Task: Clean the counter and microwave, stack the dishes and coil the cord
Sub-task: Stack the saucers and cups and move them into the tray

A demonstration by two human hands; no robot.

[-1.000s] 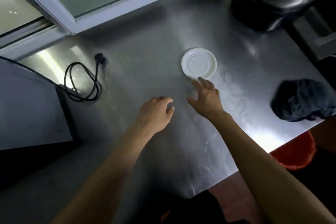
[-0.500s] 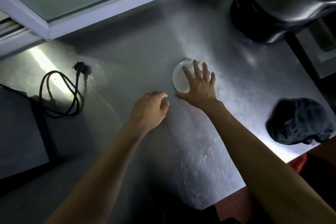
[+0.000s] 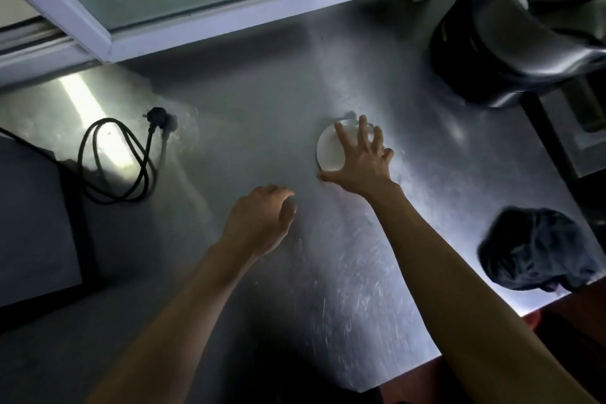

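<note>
Small white round saucer (image 3: 328, 151) sits flat on the steel counter (image 3: 262, 102), approx center of frame, slightly toward 1 o'clock; glossy, thin raised rim, left half visible, rest hidden under the hand. R hand (image 3: 362, 159) lies over it w/ fingers (image 3: 341, 134) spread and straight, palm down on the saucer's right side, thumb out toward 9 o'clock touching the counter just below the rim. Not curled round it.

L hand (image 3: 262, 218) sits at 7 o'clock of the saucer, near but apart, fingers loosely curled under, holding nothing; can't tell if knuckles touch the counter.

Black cord (image 3: 114, 161) lies at 9 o'clock in a loose loop, plug (image 3: 155, 115) at its top end, resting on the counter. Other end runs to a grey box-shaped appliance (image 3: 32, 223) at frame left edge, only partly in view.

Dark crumpled cloth (image 3: 537, 249) at 4 o'clock near the counter's edge. Shiny metal appliance (image 3: 524, 26) at 1–2 o'clock. White window frame (image 3: 229, 20) along 12 o'clock. Counter surface scratched, glare patches.
</note>
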